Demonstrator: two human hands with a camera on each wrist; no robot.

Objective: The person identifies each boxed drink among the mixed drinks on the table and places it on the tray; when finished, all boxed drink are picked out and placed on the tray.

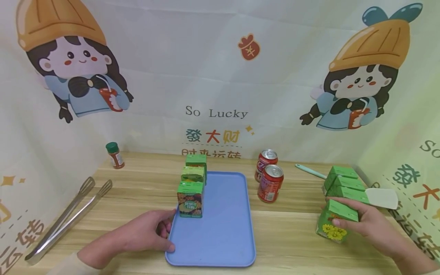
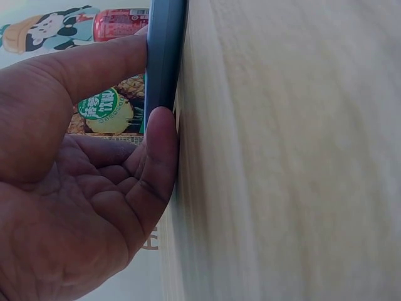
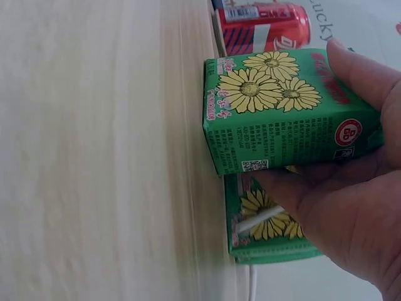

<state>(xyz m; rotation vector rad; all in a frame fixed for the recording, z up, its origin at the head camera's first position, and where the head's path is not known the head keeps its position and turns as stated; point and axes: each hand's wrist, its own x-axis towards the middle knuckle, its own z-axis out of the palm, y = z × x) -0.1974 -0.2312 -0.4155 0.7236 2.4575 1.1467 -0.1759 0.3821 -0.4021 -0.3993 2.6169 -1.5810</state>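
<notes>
My right hand (image 1: pixel 369 227) grips a green drink carton (image 1: pixel 335 225) with yellow flowers on its front, thumb on one side and fingers on the other. In the right wrist view the same carton (image 3: pixel 269 110) looks slightly tilted. Behind it, several more green cartons (image 1: pixel 343 183) stand in a row. My left hand (image 1: pixel 142 235) holds the left rim of a blue tray (image 1: pixel 223 229), thumb on the edge; in the left wrist view the fingers (image 2: pixel 160 147) meet the tray's side. Along the tray's left side stand three green cartons, the front one (image 1: pixel 190 202) with a brown picture.
Two red soda cans (image 1: pixel 270 185) stand right of the tray. A spatula with a white blade (image 1: pixel 383 198) lies behind the right-hand cartons. Metal tongs (image 1: pixel 73 217) lie at the left, and a green-capped spice jar (image 1: pixel 115 156) stands at the back left. Printed cloth walls enclose the table.
</notes>
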